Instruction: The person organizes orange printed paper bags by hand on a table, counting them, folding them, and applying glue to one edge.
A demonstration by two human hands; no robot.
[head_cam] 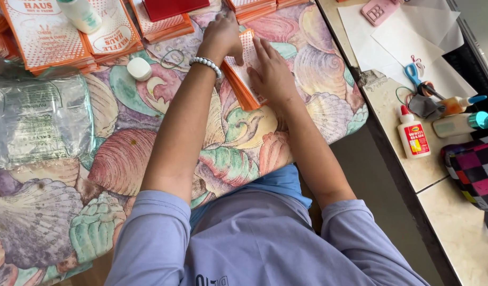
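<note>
A stack of orange-and-white paper bags [243, 79] lies on a table covered with a shell-patterned cloth [148, 137]. My left hand [222, 34], with a white bead bracelet on the wrist, presses on the far end of the stack, fingers curled. My right hand [270, 74] lies flat on top of the stack, fingers spread and pointing away from me.
More stacks of orange bags [47, 37] and a white glue bottle [82, 15] sit at the far left, a white cap [139, 69] near them, a clear plastic packet [37, 122] at left. On the right counter: glue bottle [413, 136], blue scissors [416, 77], white paper sheets [403, 42], checked bag [474, 169].
</note>
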